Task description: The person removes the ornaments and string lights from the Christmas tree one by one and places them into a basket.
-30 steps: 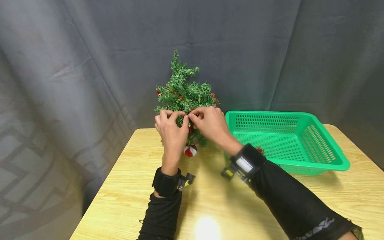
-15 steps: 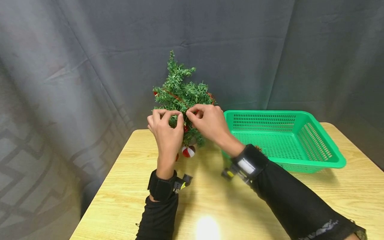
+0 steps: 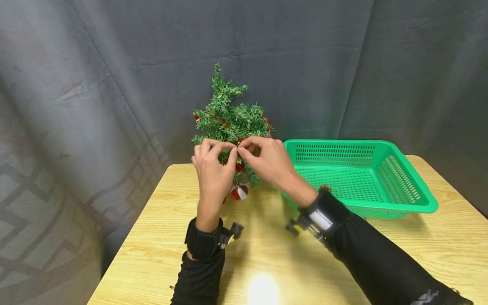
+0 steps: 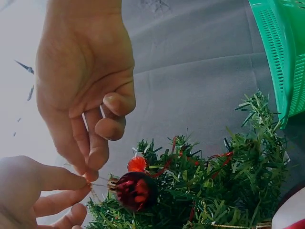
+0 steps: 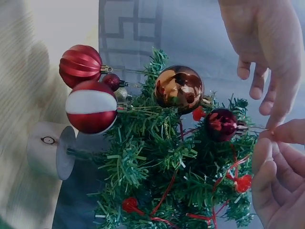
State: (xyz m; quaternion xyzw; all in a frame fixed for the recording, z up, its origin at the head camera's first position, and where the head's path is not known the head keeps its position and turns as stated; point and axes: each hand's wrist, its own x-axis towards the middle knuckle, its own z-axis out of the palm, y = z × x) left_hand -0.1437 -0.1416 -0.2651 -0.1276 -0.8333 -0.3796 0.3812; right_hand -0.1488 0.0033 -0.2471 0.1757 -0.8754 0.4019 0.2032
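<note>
A small green Christmas tree stands at the back of the table. In front of it my left hand and right hand meet, thumbs and index fingers pinching the thin hanging string of a shiny dark red bauble. The bauble hangs close against the branches; their contact is unclear. A red-and-white bauble hangs lower down. The right wrist view also shows a bronze bauble and a ribbed red bauble. A red garland winds across the branches.
To the right of the tree stands a green perforated basket, with a brown pine cone at its near side, partly hidden by my right wrist. A grey curtain hangs behind the wooden table. The tree has a pale base.
Half a second ago my fingertips were slightly apart; now they have come together again at the string. The view has shifted a little, so the tree and basket appear slightly further left.
</note>
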